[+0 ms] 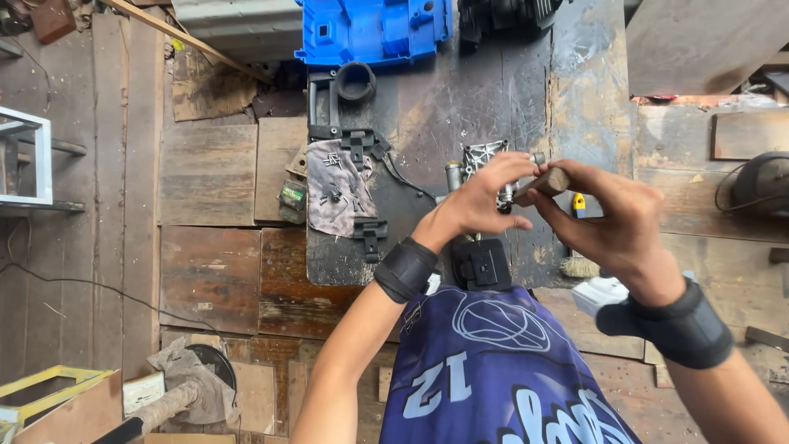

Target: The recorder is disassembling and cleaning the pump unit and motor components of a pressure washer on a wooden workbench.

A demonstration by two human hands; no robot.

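Mid-disassembly, by the look of it: loose screws lie on the rag (339, 196) left of the left hand (477, 200), with black clips around it. Left hand fingers curl onto the metal part (479, 156). Right hand (612, 222) is clamped on a wooden handle (548, 182) meeting it. Blue housing (374, 29) far above. A small green label (292, 197) sits beside the rag.

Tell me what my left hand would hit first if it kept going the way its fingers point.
Likely the wooden handle held by your right hand; the left hand fingertips already nearly touch it, though depth is unclear.
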